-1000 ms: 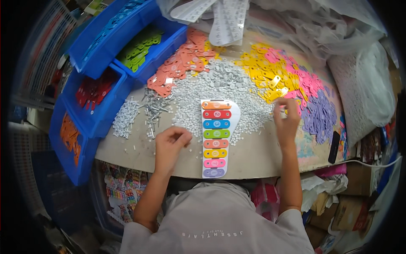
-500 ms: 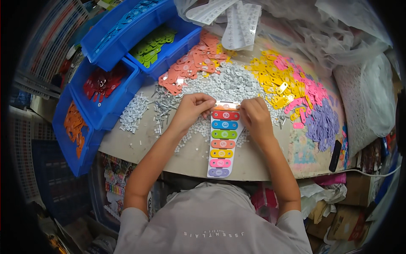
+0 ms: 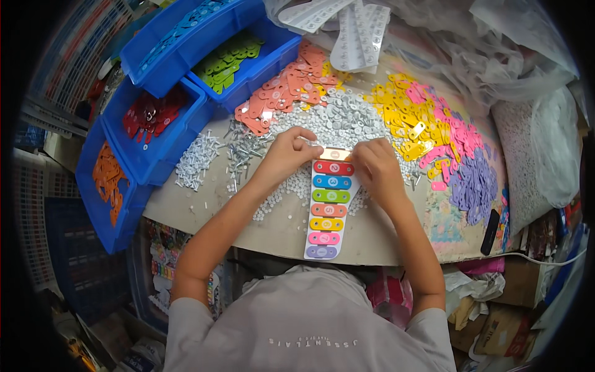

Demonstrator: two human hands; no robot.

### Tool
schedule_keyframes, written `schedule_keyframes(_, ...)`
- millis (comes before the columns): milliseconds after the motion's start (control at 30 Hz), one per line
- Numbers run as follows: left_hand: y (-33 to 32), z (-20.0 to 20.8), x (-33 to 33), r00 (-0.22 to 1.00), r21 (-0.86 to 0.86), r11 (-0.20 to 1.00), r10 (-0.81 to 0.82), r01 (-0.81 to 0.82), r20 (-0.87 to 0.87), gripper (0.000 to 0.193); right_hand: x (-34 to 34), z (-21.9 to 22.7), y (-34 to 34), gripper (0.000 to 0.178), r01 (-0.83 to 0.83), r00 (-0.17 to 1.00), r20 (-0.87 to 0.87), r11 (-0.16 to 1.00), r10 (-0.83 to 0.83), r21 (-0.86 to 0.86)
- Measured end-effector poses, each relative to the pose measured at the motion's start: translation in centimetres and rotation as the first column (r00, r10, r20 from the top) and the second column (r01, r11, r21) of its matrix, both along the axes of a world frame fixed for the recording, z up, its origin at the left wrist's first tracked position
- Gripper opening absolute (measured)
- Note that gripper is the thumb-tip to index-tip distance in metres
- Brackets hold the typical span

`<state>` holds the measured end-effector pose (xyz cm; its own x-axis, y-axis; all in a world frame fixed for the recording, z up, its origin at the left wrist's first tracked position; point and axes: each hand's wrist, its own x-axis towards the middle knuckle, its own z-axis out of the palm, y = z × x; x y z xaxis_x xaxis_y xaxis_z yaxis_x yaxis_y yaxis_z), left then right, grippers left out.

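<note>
A toy xylophone lies lengthwise before me, its white base running down to the table's near edge. Several coloured bars cross it, from a red bar near the top to a lilac bar at the bottom. At its far end, an orange bar catches the light. My left hand has its thumb on that bar's left end, the other fingers curled. At the bar's right end, my right hand is closed in a pinch; its fingertips hide anything small between them.
Small silvery-white caps lie heaped beyond my hands. Screws, salmon bars, yellow bars, pink bars and purple bars surround them. Blue bins stand left; white bases lie at the back; a bulging clear bag stands right.
My left index finger has lifted and the left thumb now rests on the orange bar's end. My right hand has shifted slightly. The whole view has moved a little.
</note>
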<state>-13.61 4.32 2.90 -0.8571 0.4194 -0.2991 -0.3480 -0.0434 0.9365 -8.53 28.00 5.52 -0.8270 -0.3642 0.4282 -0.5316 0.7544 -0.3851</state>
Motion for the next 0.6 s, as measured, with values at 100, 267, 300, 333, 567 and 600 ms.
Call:
schedule_keyframes(100, 0.1, -1.4, -0.9, 0.988, -0.226, 0.974, -0.019, -0.016, -0.153, 0.026, -0.9, 0.5, 0.2, 0.018, 0.063, 0.995, -0.069, 0.992, -0.071, -0.113)
schedule_keyframes(267, 0.2, -1.2, -2.8, 0.961, -0.269, 0.923, -0.270, 0.276, 0.062, 0.032, -2.6, -0.2, 2.3, 0.031, 0.317, 0.670, 0.731, 0.940, -0.131, -0.123)
schedule_keyframes(300, 0.1, -1.5, -3.0, 0.947, -0.183, 0.930, -0.299, 0.318, 0.120, 0.031, -3.2, -0.5, 2.6, 0.033, 0.273, 0.591, 0.805, 0.953, -0.059, -0.131)
schedule_keyframes(333, 0.5, -1.6, -2.9, 0.956, -0.161, 0.944, -0.276, 0.290, 0.100, 0.030, -3.1, 0.0, 2.5, 0.036, 0.242, 0.585, 0.810, 0.963, -0.046, -0.120)
schedule_keyframes(567, 0.9, -2.4, -2.8, 0.975, -0.153, 0.963, -0.219, 0.220, 0.026, 0.030, -4.2, 0.1, 2.2, 0.037, 0.187, 0.512, 0.857, 0.981, -0.052, -0.052)
schedule_keyframes(600, 1.0, -2.7, -2.7, 0.980, -0.164, 0.967, -0.198, 0.194, -0.012, 0.028, -4.4, 0.1, 2.2, 0.037, 0.185, 0.492, 0.869, 0.981, -0.041, -0.059)
